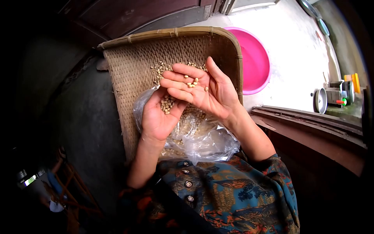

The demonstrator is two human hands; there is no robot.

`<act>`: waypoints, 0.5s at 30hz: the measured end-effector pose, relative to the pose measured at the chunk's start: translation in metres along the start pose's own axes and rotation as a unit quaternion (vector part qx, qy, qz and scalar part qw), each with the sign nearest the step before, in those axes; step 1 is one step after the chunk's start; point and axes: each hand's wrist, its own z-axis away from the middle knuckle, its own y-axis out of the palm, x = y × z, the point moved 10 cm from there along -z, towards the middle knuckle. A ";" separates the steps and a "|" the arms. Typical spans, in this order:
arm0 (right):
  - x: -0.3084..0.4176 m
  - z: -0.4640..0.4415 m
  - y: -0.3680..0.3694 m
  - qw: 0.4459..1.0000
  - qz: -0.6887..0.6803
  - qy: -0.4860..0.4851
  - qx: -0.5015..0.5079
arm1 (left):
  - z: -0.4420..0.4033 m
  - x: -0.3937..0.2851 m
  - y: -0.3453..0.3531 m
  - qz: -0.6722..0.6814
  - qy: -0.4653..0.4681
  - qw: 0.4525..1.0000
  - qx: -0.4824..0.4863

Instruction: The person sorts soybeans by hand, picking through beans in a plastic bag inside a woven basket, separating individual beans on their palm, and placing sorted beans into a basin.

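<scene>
My right hand (213,96) is palm up with its fingers stretched out. Several pale, bean-like seeds (191,84) lie loose on its fingers and palm. Just below and to the left, my left hand (156,119) is cupped around a small heap of the same pale beans (167,104). The right fingers overlap the left fingertips, hiding part of them. Under both hands a clear plastic bag (202,142) holds more beans and rests in a woven bamboo winnowing basket (130,66). Loose beans (159,70) are scattered on the weave beyond my hands.
Behind the basket's right rim stands a bright pink basin (255,60) on the pale floor. A wooden door sill (311,128) runs along the right. Farther off are a metal bowl (320,100) and a grey machine (335,95). A dark wooden door (132,15) stands at the top.
</scene>
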 end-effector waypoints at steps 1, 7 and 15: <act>0.001 0.001 -0.001 1.000 0.007 -0.004 -0.002 | 0.000 0.000 0.001 0.005 -0.004 1.000 0.006; 0.009 0.004 0.000 0.999 0.042 -0.024 -0.013 | -0.002 0.001 -0.002 0.002 -0.006 1.000 -0.013; 0.020 0.009 -0.004 0.993 0.070 -0.070 -0.062 | -0.003 0.004 0.004 0.017 -0.017 1.000 0.017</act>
